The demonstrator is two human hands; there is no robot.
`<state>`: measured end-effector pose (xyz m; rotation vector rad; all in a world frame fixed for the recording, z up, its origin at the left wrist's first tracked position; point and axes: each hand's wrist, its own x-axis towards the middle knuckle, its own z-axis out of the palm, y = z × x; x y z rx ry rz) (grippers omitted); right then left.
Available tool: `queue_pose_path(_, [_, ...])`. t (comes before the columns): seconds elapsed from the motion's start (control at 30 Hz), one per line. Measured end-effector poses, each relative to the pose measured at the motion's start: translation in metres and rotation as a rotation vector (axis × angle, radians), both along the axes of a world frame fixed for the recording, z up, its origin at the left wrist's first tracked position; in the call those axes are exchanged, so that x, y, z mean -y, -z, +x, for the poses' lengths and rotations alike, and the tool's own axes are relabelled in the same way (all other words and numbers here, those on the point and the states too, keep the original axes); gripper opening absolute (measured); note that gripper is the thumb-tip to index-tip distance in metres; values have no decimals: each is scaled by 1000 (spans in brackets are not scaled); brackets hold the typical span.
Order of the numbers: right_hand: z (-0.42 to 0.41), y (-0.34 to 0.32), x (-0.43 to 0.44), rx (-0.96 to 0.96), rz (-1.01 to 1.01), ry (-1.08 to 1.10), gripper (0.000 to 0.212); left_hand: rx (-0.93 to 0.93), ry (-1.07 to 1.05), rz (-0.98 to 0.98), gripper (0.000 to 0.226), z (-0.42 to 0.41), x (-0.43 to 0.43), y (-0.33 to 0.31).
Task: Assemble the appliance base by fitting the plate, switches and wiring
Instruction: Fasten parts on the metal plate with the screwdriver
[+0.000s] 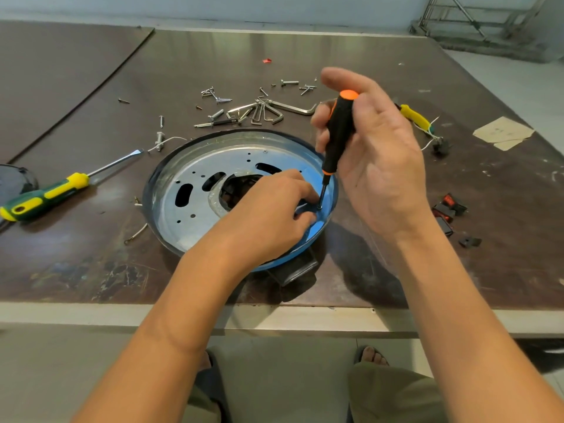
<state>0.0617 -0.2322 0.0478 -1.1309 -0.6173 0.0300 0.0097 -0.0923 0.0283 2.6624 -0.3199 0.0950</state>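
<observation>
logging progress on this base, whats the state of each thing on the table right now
plate: seated in blue base
orange screwdriver: near upright, held by right hand, tip at plate's edge
left hand: resting on plate, fingers curled by the tip
green screwdriver: lying on table, untouched
red switches: loose on table, not fitted
hex keys: lying loose beyond base

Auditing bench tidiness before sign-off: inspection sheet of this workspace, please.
Surface: brown table, scuffed, worn.
Job's things: metal plate sits in blue appliance base; red switches loose at right.
Clutter: yellow-green screwdriver, hex keys, loose screws, paper scraps.
Hands: right hand grips orange-black screwdriver, tip down at base rim; left hand curls beside tip, contents hidden.
Cables: yellow-sleeved wires loose at far right.
Surroundings: metal frame on floor behind.
</observation>
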Motion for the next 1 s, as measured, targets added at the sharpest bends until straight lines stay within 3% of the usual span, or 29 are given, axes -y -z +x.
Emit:
queue_pose_path(0.23, [-2, 0, -4, 96, -81, 165, 21, 8, 1, 1, 27, 1, 0, 1])
queue_pose_path(0.3, [-1, 0, -2, 52, -49, 111, 8, 7, 2, 4, 27, 1, 0, 1])
queue_pose_path(0.4, [-1, 0, 2, -54, 50, 38, 23, 1, 3, 14, 27, 1, 0, 1])
queue_pose_path(0.5, [-3, -1, -1, 24, -28, 74, 14, 1, 1, 11, 28, 1, 0, 0])
queue_pose_path(0.63, [-4, -1, -6, 108, -119, 95, 27, 3, 0, -25, 25, 0, 0, 0])
queue_pose_path(0.73, [-3, 0, -4, 51, -68, 4, 14, 13, 12, 3, 22, 1, 0, 0])
queue_pose_path(0.8, [-3, 0, 1, -17, -4, -20, 26, 15, 11, 8, 23, 1, 0, 1])
queue_pose_path(0.9, [-1, 0, 2, -3, -15, 60, 16, 6, 3, 8, 26, 2, 1, 1])
queue_pose_path(1.0, [2, 4, 1, 23, -8, 164, 25, 5, 0, 2, 28, 2, 0, 1])
